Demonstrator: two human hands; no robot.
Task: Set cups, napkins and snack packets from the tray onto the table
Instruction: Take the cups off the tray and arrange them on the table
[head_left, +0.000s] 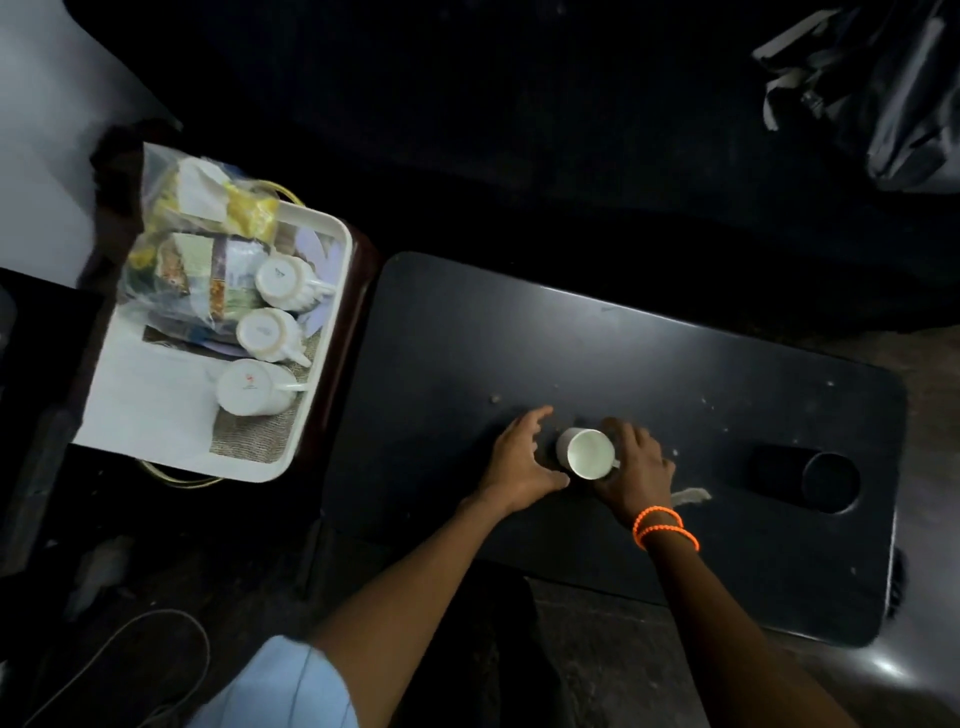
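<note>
A white cup stands upright on the black table, its mouth facing up. My right hand wraps the cup's right side at the handle. My left hand rests on the table just left of the cup, fingers spread, thumb near its base. To the left, a white tray holds three white cups lying on their sides in a row. A clear bag of snack packets fills the tray's far end. A woven mat or napkin lies under the cups.
The table has a round cup recess at its right end and a pale scrap beside my right wrist. A dark wooden stand carries the tray. A black bag sits at the far right. A cable loops on the floor.
</note>
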